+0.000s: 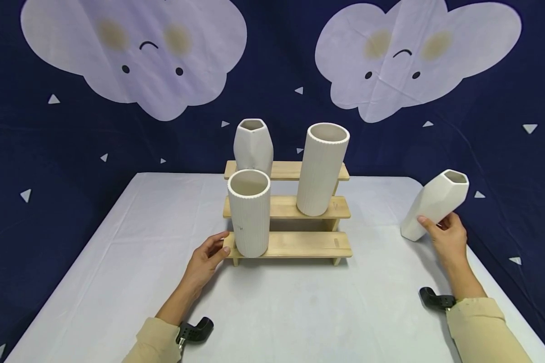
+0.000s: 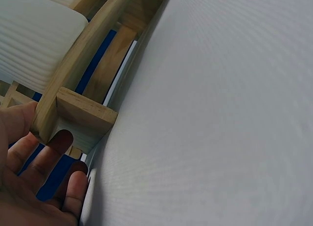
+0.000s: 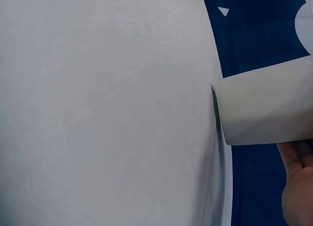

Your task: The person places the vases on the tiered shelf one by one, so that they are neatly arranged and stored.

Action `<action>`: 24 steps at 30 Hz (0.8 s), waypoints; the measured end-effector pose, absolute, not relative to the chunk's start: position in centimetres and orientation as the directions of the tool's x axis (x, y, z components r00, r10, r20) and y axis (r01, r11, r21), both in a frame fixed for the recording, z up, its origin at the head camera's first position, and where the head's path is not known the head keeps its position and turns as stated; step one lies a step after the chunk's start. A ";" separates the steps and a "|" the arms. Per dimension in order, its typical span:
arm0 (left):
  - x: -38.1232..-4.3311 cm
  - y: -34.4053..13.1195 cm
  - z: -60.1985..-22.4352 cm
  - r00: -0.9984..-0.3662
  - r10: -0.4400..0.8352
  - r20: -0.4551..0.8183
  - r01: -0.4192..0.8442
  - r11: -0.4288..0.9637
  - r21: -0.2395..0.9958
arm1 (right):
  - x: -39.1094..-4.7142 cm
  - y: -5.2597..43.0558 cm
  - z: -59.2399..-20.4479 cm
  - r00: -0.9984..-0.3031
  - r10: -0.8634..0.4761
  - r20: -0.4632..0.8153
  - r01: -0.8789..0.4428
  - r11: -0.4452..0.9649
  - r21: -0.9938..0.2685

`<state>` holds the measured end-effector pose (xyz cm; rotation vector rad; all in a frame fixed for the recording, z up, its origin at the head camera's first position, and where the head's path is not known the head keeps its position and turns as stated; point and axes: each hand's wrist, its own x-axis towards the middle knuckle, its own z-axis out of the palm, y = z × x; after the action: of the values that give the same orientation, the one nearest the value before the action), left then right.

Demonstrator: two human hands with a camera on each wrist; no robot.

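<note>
A three-step wooden stand (image 1: 300, 244) is on the white table. My left hand (image 1: 204, 262) pinches the left end of its lowest board, with the thumb (image 2: 19, 121) on top and fingers underneath. A ribbed white vase (image 1: 252, 222) stands on that board's left side. Another ribbed vase (image 1: 320, 171) is on the middle step at the right, and a faceted white vase (image 1: 253, 146) at the top left, partly hidden. Away to the right, my right hand (image 1: 449, 239) grips a second faceted vase (image 1: 433, 204) around its side. Its base (image 3: 230, 113) is at or just above the cloth; I cannot tell which.
White cloth covers the table (image 1: 290, 312). Its right edge runs close beside the right hand. Behind hangs a dark blue curtain (image 1: 281, 65) with cloud prints. Each wrist wears a black strapped device (image 1: 195, 330).
</note>
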<state>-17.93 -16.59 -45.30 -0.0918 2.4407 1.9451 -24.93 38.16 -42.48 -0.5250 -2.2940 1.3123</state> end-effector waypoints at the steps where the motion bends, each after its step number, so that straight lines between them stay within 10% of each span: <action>1: -18.0 -16.6 -45.3 -0.998 -0.032 -0.049 -0.055 0.222 0.974 | -24.9 38.1 -42.5 -0.830 0.523 0.194 0.100 0.482 -0.871; 24: -18.0 -16.6 -45.2 -0.998 -0.031 -0.055 -0.061 0.232 0.971 | -23.2 36.1 -41.8 -0.863 0.443 0.243 0.037 0.535 -0.844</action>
<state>-17.98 -16.57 -45.22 -0.0920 2.4464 1.9304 -23.21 36.08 -41.76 -0.3920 -2.3450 1.2743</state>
